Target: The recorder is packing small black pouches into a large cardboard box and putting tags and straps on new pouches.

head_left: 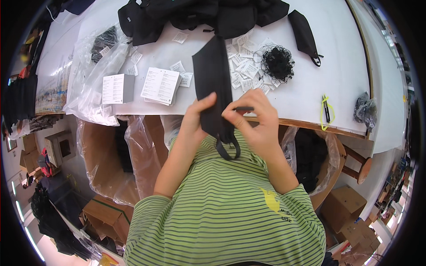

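A long black pouch (pixel 212 84) with a zipper along its right side lies slantwise over the table's front edge. A looped strap (pixel 228 150) hangs from its near end. My left hand (pixel 195 116) is closed on the pouch's left edge, thumb on top. Thumb and finger of my right hand (pixel 257 119) pinch at the zipper side. Between the fingers of that hand shows a short dark piece (pixel 244 109), and I cannot tell what it is.
Two stacks of white printed cards (pixel 160 86) (pixel 116 88) lie to the left, beside a clear plastic bag (pixel 88 84). Loose white labels (pixel 244 66) and a tangle of black cords (pixel 277 64) lie right. Black snips with yellow cord (pixel 327 111) and another pouch (pixel 304 33) are farther right. Black pouches (pixel 195 15) pile up behind.
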`<state>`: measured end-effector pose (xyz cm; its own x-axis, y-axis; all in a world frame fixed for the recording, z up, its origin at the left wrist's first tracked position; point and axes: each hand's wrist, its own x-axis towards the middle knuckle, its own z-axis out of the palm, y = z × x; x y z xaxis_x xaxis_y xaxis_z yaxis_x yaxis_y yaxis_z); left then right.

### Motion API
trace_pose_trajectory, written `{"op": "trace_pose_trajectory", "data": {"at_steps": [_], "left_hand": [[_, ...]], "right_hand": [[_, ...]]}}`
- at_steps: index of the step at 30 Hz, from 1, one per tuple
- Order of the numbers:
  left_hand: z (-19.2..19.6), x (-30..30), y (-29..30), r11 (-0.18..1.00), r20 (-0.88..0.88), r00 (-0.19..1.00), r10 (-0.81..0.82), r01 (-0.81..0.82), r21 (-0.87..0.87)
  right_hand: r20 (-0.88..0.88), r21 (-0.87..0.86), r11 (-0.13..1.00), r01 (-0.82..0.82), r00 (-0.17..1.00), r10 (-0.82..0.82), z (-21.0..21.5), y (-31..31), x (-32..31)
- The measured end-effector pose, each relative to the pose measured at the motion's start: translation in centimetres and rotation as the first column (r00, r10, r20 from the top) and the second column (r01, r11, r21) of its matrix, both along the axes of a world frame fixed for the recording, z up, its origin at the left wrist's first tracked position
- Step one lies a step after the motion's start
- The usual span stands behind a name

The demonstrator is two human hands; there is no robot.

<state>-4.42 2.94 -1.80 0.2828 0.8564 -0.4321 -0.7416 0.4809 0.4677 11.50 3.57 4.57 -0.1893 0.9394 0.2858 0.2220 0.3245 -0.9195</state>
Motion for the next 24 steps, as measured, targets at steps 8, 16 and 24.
{"op": "trace_pose_trajectory", "data": {"at_steps": [8, 16, 24], "left_hand": [[-0.5, -1.1, 1.0, 0.995, 0.082, 0.993, 0.082, -0.076, -0.072], [-0.4, -1.3, 0.8, 0.995, 0.044, 0.999, 0.007, -0.011, 0.097], [1.2, -0.7, 0.7, 0.989, 0.038, 0.995, -0.089, 0.084, 0.125]], "right_hand": [[-0.021, -0.092, 0.99, -0.108, 0.994, 0.106, 0.0, -1.4, -0.5], [0.048, 0.121, 0.992, -0.039, 0.998, 0.034, 0.4, -0.3, -0.7], [0.005, 0.196, 0.978, 0.069, 0.997, -0.071, 0.5, 1.0, -0.7]]}}
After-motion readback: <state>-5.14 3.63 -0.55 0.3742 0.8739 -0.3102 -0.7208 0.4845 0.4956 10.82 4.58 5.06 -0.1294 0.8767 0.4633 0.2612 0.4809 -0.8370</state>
